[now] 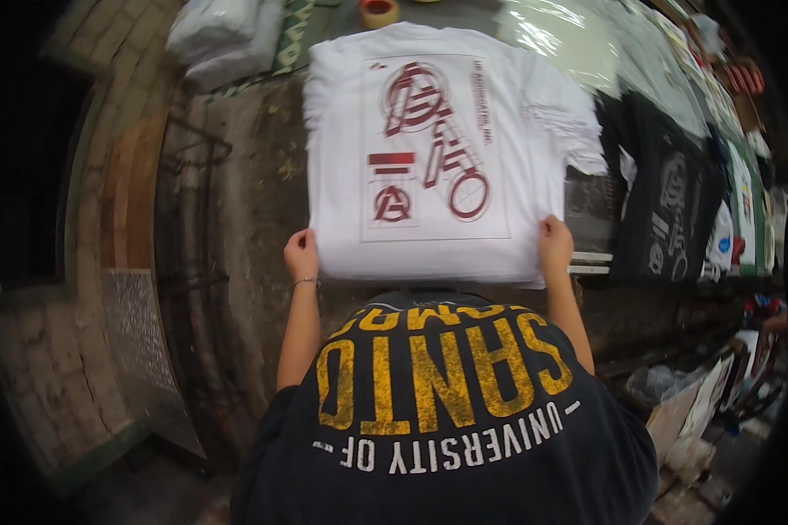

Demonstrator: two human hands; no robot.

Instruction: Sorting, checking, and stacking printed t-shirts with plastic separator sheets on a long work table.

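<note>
A white T-shirt with a dark red print lies spread in front of me, on what looks like a pile of other white shirts; their sleeves show in layers at the right. My left hand pinches the shirt's left side near its lower end. On the opposite side, my right hand has its fingers closed on the edge at about the same height. The cloth between the two hands looks fairly flat. A thin bracelet sits on my left wrist.
Beyond the shirt stands a roll of tape. White plastic-wrapped bundles lie at the far left. Black printed shirts and clear plastic sheets are on the right. A metal frame runs along the left.
</note>
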